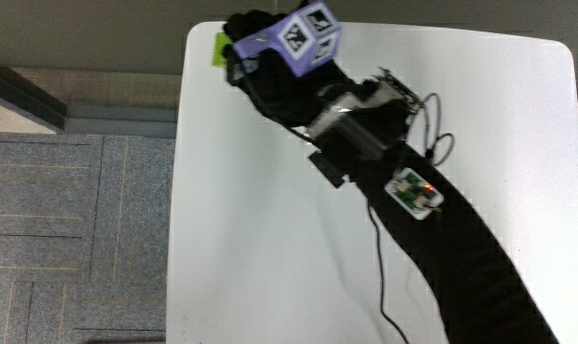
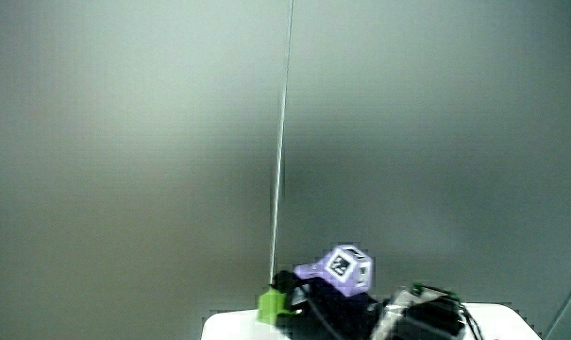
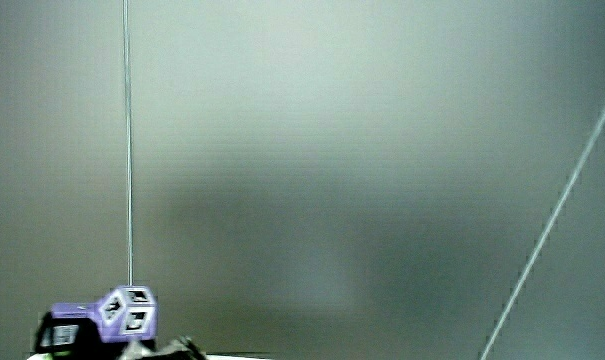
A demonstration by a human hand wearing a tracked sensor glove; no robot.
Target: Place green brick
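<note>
A small green brick (image 1: 219, 50) is at a corner of the white table (image 1: 260, 248), at the edge farthest from the person. The gloved hand (image 1: 241, 59) reaches over that corner with its fingers curled down around the brick, which they mostly cover. A purple patterned cube (image 1: 306, 36) sits on the hand's back. In a side view the brick (image 2: 274, 305) shows at table level under the fingertips of the hand (image 2: 299, 295). In a side view only the hand (image 3: 60, 335) and its cube (image 3: 128, 311) show; the brick is hidden.
The black-sleeved forearm (image 1: 460, 258) crosses the table from the person's edge, carrying a small circuit board (image 1: 415, 190) and thin cables (image 1: 376, 258). Grey carpet (image 1: 78, 220) lies beside the table. Both side views are mostly pale wall.
</note>
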